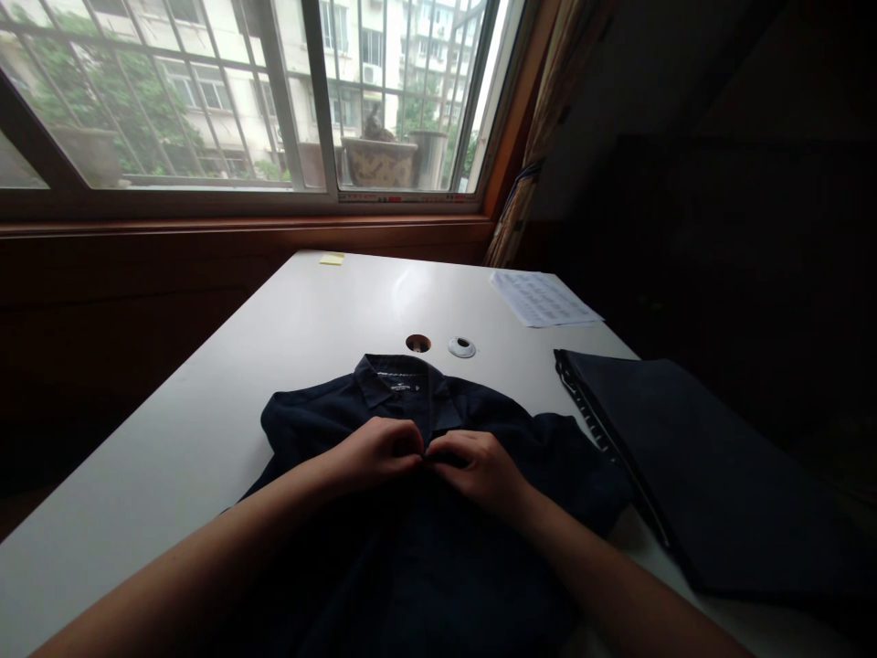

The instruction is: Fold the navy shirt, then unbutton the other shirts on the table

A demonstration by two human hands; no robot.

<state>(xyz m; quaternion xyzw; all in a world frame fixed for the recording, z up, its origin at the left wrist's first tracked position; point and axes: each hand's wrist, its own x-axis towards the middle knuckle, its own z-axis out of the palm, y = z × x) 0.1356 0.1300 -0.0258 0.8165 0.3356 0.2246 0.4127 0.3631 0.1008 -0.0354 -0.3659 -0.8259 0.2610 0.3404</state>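
Observation:
A dark navy collared shirt (pixel 322 425) lies flat on the white table (pixel 226 402), collar toward the window. My left hand (pixel 376 454) and my right hand (pixel 480 468) meet at the shirt's front placket just below the collar. Both have fingers curled and pinched on the fabric at the centre line, fingertips nearly touching each other. What sits between the fingertips is too small and dark to make out.
A dark closed folder or laptop case (pixel 699 457) lies at the right. A sheet of printed paper (pixel 541 299) lies at the far right corner. A round cable hole (pixel 417 343) and its cap (pixel 461 347) sit behind the collar. A yellow sticky note (pixel 332 260) lies near the window sill.

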